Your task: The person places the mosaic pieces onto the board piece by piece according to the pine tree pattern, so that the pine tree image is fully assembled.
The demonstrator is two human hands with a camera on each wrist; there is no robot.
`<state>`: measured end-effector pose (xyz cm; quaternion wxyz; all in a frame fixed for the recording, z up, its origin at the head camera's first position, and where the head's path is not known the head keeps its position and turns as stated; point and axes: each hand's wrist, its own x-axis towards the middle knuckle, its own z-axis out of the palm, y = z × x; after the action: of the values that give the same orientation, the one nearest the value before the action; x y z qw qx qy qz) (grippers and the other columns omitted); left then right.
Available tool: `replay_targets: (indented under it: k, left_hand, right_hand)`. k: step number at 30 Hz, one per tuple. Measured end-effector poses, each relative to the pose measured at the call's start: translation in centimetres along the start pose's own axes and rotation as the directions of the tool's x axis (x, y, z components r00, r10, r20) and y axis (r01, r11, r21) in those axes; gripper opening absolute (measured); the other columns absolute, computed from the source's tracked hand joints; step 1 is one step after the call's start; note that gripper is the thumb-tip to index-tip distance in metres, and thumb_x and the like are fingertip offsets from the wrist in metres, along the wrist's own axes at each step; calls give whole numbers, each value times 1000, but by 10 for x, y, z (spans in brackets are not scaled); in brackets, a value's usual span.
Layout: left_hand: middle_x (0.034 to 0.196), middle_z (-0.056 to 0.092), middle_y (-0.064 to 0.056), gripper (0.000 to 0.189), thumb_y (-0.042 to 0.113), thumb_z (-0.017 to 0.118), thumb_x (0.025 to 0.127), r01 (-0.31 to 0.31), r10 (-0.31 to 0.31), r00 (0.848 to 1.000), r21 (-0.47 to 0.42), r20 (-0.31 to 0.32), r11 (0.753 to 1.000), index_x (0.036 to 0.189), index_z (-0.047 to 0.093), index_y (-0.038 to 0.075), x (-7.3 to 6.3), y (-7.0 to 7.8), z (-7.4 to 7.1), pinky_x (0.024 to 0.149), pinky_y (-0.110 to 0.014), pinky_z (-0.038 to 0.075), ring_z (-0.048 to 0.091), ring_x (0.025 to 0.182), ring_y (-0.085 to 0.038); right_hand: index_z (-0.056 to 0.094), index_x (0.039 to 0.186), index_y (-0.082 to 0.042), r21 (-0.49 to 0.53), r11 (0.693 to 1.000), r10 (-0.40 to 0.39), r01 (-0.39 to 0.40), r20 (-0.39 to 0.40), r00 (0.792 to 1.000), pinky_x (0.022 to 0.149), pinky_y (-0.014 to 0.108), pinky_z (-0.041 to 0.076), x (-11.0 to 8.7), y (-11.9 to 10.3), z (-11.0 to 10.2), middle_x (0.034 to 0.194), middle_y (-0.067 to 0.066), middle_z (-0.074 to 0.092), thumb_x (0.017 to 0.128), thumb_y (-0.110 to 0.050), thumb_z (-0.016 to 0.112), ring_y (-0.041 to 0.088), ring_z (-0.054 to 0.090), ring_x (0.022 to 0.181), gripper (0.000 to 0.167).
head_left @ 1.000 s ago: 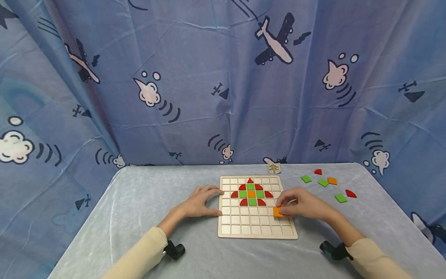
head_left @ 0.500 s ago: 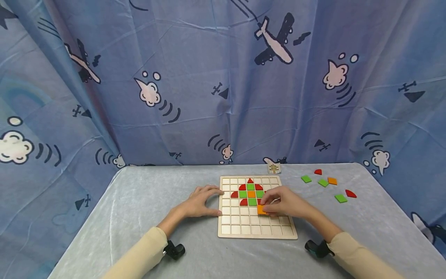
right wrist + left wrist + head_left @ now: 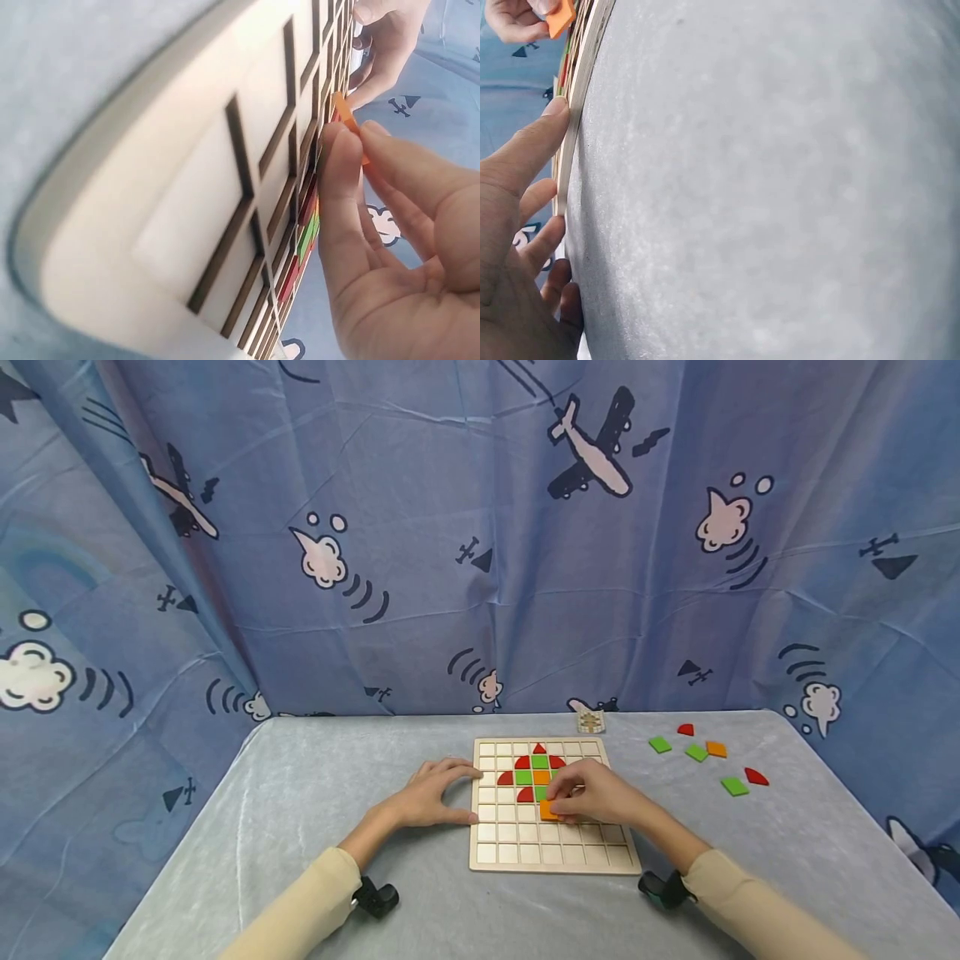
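Observation:
A wooden grid board lies on the table, with red, green and orange tiles forming a pattern in its upper middle cells. My right hand pinches an orange square tile between thumb and fingers, just below the pattern. In the right wrist view the orange tile is tilted over the grid; whether it touches the board is unclear. At the board's left edge my left hand rests with spread fingers and thumb touching the rim. Part of the pattern's right side is hidden behind my right hand.
Loose tiles lie at the right: several green squares, an orange square and red quarter-round pieces. A small patterned card sits behind the board. A blue printed curtain hangs behind the table.
My right hand has moved left across the board with the orange tile, from its right side to just below the pattern. My left hand has stayed at the rim.

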<state>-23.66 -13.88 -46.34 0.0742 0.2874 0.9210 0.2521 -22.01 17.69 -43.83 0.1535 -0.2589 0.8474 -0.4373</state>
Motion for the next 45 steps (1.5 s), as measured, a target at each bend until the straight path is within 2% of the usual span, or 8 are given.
replay_targets:
  k: [6,12,22,29,34,39,45]
  left_hand:
    - [154,43,1,69,50,77,81,7,-7,1000,-5,0,1000,141,52,28,1,0,0,112,-55,31,37,136,-32]
    - [153,44,-2,69,50,77,81,-4,4,1000,-8,-8,1000,140,53,26,1,0,0,110,-57,32,38,135,-33]
    - [153,44,-2,69,49,78,80,-8,8,1000,-7,-12,1000,141,53,26,0,0,0,110,-57,32,38,135,-34]
    - [155,42,-2,69,49,78,80,15,-15,1000,-17,-6,1000,141,53,29,0,0,1,111,-59,31,37,137,-35]
    - [154,42,-3,69,49,78,80,12,-12,1000,-15,-5,1000,141,53,27,0,1,0,111,-59,31,37,136,-35]
    - [154,42,-3,69,48,78,80,8,-8,1000,-13,-3,1000,141,53,27,1,0,1,111,-57,31,37,136,-34]
    - [152,44,-2,69,49,78,80,-6,6,1000,-13,-12,1000,140,54,26,1,1,1,110,-56,32,38,135,-33]
  right_hand:
    - [70,93,1,-10,1000,-7,7,5,1000,59,28,56,2,-1,3,77,14,69,88,-4,71,19,61,61,7]
    - [69,92,3,-36,998,-51,51,14,999,56,30,55,3,-2,6,75,17,68,87,-2,70,18,60,58,7]
    - [70,92,3,-50,998,-46,46,9,999,56,32,55,5,-4,6,74,19,68,86,0,71,20,60,60,7]
    - [71,89,1,-94,994,-47,47,5,999,55,22,50,6,-4,6,71,12,66,84,-1,72,15,58,59,5]
    - [72,88,-1,-129,991,-37,36,-1,999,56,21,50,6,-4,5,72,9,66,84,-2,73,10,56,59,4]
    - [73,88,-4,-146,989,-36,33,-14,999,59,22,49,4,-4,0,75,5,66,84,-6,74,12,56,65,4]
    - [73,89,-5,-120,992,-38,36,-19,999,63,21,49,-3,-1,-9,77,5,67,84,-8,74,11,56,69,6]
